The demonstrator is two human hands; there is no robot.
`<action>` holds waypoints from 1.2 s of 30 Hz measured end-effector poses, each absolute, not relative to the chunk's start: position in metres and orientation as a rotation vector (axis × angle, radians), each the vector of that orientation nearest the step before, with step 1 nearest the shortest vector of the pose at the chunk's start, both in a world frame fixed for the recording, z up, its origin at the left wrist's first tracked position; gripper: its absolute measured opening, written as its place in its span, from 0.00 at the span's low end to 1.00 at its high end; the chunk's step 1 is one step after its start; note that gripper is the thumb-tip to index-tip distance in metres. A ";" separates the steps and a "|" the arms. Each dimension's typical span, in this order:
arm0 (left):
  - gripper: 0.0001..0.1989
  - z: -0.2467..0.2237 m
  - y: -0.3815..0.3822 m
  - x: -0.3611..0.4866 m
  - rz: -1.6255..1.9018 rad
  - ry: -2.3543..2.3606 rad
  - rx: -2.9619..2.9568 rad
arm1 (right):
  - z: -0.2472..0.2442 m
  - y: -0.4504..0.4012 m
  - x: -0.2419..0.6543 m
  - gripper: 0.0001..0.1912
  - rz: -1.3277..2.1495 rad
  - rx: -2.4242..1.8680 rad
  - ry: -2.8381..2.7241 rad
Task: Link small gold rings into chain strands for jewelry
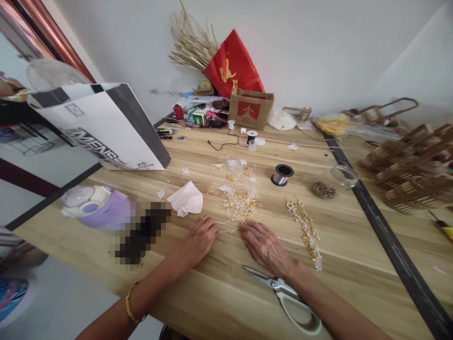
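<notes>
A thin silvery beaded strand point(228, 231) lies looped on the wooden table between my two hands. My left hand point(201, 240) is closed at its left end, fingertips pressed together. At the other end, beside a small ring, my right hand point(264, 243) rests with its fingers curled on the strand; its fingertips are partly hidden. Just beyond is a pile of gold and silver beads point(239, 204). Open-bladed scissors point(297, 307) lie beside and partly under my right forearm. To the right rests a bundle of finished-looking gold and silver strands point(306, 231).
A spool of clear line point(282, 175), a dark beaded clump point(324, 190) and a glass dish point(344, 176) stand farther right. On the left are a crumpled tissue point(187, 199), a purple bottle point(101, 208) and a large paper bag point(106, 127). Woven baskets point(406, 174) crowd the right side.
</notes>
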State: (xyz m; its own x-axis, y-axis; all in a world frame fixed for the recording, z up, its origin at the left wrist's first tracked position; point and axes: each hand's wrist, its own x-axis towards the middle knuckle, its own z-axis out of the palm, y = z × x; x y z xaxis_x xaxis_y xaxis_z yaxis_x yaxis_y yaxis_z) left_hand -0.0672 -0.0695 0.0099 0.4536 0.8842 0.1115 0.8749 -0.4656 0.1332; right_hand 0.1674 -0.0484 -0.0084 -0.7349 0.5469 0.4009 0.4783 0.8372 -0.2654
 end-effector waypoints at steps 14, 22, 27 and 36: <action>0.11 -0.002 -0.079 -0.080 0.195 1.537 2.742 | -0.003 -0.050 0.167 0.09 0.280 -0.740 -2.504; 0.10 0.016 -0.070 -0.081 0.338 1.549 2.663 | -0.008 -0.048 0.172 0.07 0.449 -0.856 -2.284; 0.07 0.038 -0.046 -0.067 0.602 1.545 2.469 | -0.008 -0.042 0.173 0.06 0.541 -0.914 -2.014; 0.07 0.041 -0.021 -0.010 0.797 1.196 2.156 | -0.005 -0.040 0.175 0.06 0.628 -0.966 -1.837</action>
State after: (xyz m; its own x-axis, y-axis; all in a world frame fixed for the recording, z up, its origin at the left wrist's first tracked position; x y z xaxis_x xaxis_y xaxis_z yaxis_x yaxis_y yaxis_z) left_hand -0.0098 -0.0208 0.0413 0.4300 0.8724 0.2326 0.5508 -0.4576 0.6980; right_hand 0.1746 -0.0399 -0.0051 -0.2527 0.8292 0.4985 0.3504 0.5587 -0.7517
